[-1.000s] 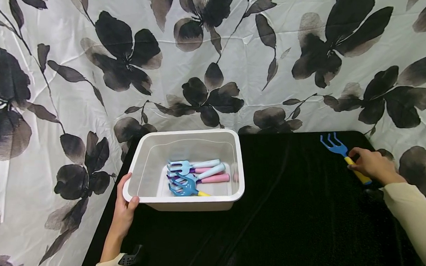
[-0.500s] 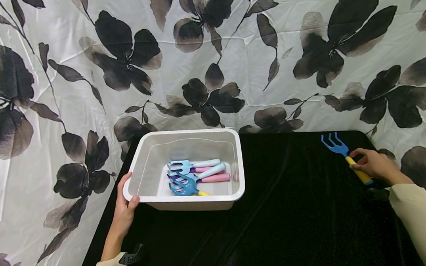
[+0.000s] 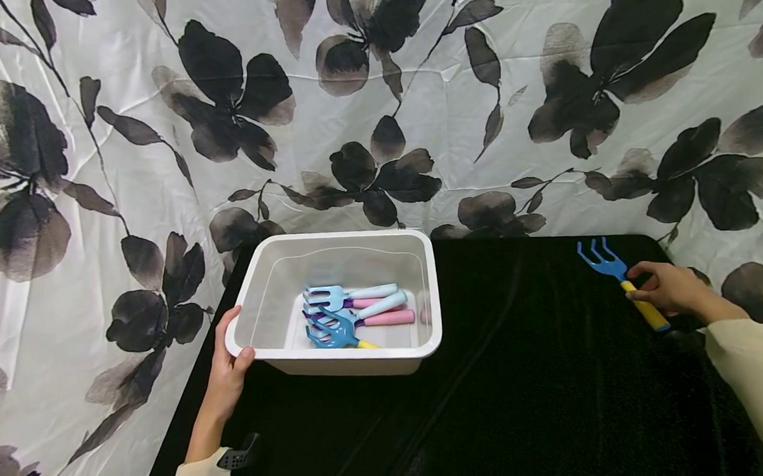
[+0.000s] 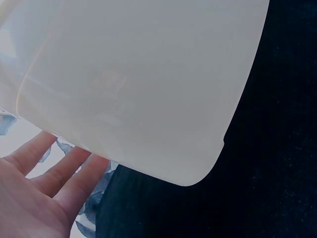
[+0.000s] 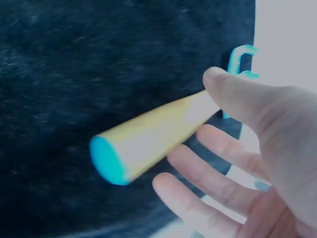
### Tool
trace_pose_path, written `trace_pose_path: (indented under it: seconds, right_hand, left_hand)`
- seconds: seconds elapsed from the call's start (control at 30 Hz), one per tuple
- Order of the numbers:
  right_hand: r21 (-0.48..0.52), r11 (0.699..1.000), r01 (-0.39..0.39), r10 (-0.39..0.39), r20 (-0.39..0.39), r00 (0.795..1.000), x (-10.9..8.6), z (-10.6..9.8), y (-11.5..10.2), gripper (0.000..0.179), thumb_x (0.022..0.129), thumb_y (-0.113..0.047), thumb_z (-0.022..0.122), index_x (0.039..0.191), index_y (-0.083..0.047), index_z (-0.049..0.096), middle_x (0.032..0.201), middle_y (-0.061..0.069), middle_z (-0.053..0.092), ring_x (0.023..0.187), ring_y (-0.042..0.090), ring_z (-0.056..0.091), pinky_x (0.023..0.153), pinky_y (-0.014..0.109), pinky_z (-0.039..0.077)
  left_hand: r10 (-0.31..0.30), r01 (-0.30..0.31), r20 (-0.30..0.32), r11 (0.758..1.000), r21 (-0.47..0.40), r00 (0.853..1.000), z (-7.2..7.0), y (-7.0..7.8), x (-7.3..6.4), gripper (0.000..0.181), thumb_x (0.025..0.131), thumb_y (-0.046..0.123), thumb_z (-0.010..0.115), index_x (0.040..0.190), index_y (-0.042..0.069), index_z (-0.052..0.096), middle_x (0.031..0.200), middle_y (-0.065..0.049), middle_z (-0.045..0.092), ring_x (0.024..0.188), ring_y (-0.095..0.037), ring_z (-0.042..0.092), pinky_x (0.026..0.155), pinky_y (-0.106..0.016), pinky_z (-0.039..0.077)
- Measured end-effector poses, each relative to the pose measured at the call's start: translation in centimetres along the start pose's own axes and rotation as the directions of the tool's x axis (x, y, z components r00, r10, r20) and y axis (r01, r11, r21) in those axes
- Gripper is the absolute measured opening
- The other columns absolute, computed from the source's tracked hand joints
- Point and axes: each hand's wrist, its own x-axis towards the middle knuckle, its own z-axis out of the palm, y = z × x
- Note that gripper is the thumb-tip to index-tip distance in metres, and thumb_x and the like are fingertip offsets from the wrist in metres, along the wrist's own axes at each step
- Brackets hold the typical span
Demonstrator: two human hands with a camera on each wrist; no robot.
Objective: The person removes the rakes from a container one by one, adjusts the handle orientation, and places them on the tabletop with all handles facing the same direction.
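Note:
My left hand (image 3: 222, 380) grips the near left corner of a white plastic tub (image 3: 349, 256), thumb over the rim and fingers along its outer side. In the left wrist view, several fingers (image 4: 81, 183) touch the tub's wall. At the far right, my right hand (image 3: 670, 287) pinches the yellow handle of a blue hand rake (image 3: 604, 264) between thumb and fingers. The right wrist view shows the handle (image 5: 153, 134) with its blue end cap, and the thumb (image 5: 230, 91) near the neck. The rake's prongs point away, toward the back edge.
Inside the tub lie several small garden forks and rakes: a light blue fork (image 3: 328, 297), pink handles (image 3: 387, 316) and a blue rake with a yellow handle (image 3: 335, 333). Under everything is a black cloth-covered table (image 3: 495, 413). A white floral curtain (image 3: 449, 149) hangs along the back and left.
My right wrist has shifted slightly to the right, its fingers still on the rake's handle. The left hand keeps its hold on the tub.

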Motion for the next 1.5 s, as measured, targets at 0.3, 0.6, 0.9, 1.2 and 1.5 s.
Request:
trace_pose_path:
  seconds: [0.3,0.6,0.9,1.2,1.5]
  right_hand:
    - [-0.106,0.991,0.076,-0.076,0.009,0.997,0.5,-4.4,-4.7,0.043,0.094,-0.02,0.073,0.124,0.006,0.056,0.079,-0.002,0.069,0.051,0.02,0.055,0.048,0.033,0.046]
    - [-0.302,0.933,0.195,-0.208,-0.013,0.978,2.1,-9.0,-10.3,0.044,0.09,-0.019,0.079,0.125,-0.001,0.061,0.092,0.005,0.072,0.083,0.029,0.066,0.072,0.052,0.05]
    - [-0.317,0.908,0.276,-0.29,0.003,0.957,3.1,-11.2,-17.4,0.048,0.089,-0.017,0.08,0.131,-0.004,0.06,0.101,0.011,0.07,0.085,0.031,0.069,0.07,0.05,0.054]
    - [-0.297,0.885,0.36,-0.36,0.057,0.931,4.0,-12.2,-23.2,0.053,0.09,-0.02,0.08,0.135,-0.006,0.058,0.105,0.013,0.07,0.082,0.026,0.071,0.065,0.042,0.054]
    - [-0.318,0.847,0.426,-0.42,0.091,0.903,5.2,-13.4,-28.6,0.057,0.09,-0.024,0.081,0.139,-0.009,0.056,0.108,0.014,0.071,0.085,0.025,0.071,0.071,0.045,0.054]
  left_hand:
    - [-0.015,0.015,-0.007,1.0,0.009,1.0,0.4,-0.4,0.5,0.069,0.098,0.005,0.053,0.16,0.017,0.026,0.151,-0.001,0.034,0.124,-0.036,0.04,0.093,-0.021,0.045]
    - [0.011,-0.011,-0.006,1.0,-0.006,1.0,0.4,-0.7,0.7,0.071,0.095,-0.002,0.05,0.16,0.015,0.026,0.149,-0.003,0.035,0.121,-0.027,0.042,0.093,-0.022,0.045]
    - [0.013,-0.013,-0.014,1.0,-0.007,1.0,0.1,-0.8,0.6,0.068,0.098,0.01,0.055,0.16,0.017,0.027,0.149,-0.002,0.035,0.121,-0.027,0.043,0.091,-0.022,0.046]
    - [0.001,-0.001,-0.028,1.0,0.015,1.0,-0.1,-0.7,0.4,0.071,0.095,0.005,0.054,0.16,0.016,0.028,0.148,-0.002,0.036,0.122,-0.036,0.042,0.091,-0.022,0.046]
    - [-0.003,0.004,-0.042,1.0,0.026,0.999,-0.1,-0.5,0.1,0.072,0.094,0.001,0.053,0.16,0.016,0.028,0.148,-0.003,0.037,0.121,-0.035,0.042,0.092,-0.021,0.045]
